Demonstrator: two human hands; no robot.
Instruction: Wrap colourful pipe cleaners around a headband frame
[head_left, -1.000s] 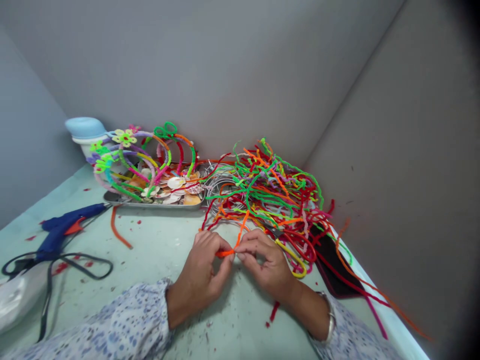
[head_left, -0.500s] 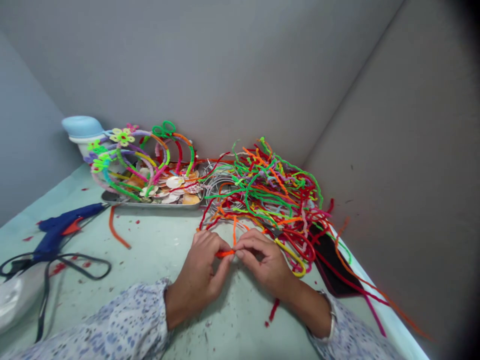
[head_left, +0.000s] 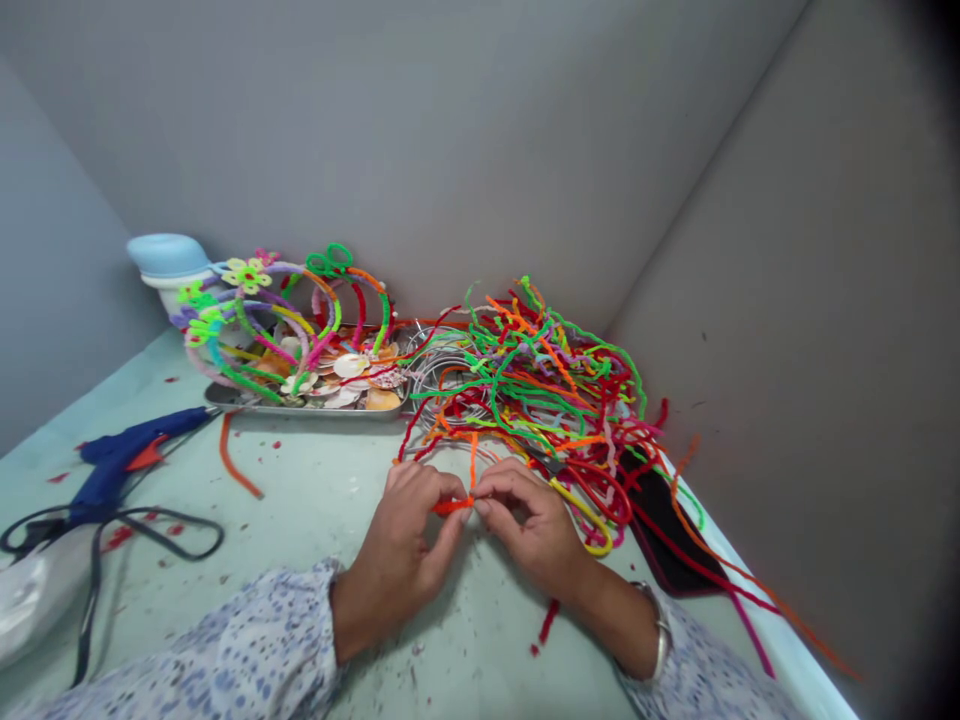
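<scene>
An orange pipe cleaner (head_left: 473, 462) runs between my hands, one end standing up and another part lying along my left fingers. My left hand (head_left: 409, 535) pinches it between thumb and fingers. Close beside, my right hand (head_left: 536, 525) has thumb and forefinger pressed together at the same spot, where the orange strand bends. A thin wire hoop lies partly behind my fingers. Just beyond my hands spreads a tangled heap of coloured pipe cleaners (head_left: 540, 370), with a coil of silver wire (head_left: 442, 385) at its left side.
A metal tray (head_left: 330, 411) holds shells and several fuzzy headbands (head_left: 274, 300). Left of it lie a blue glue gun (head_left: 120, 455) with a black cord and a lidded bottle (head_left: 171, 265). Scissors with yellow-and-red handles (head_left: 585, 515) and a dark phone (head_left: 671, 540) lie at right.
Both hands stay almost in place at the pinch on the orange pipe cleaner. The view has shifted very slightly; the objects on the table lie as before.
</scene>
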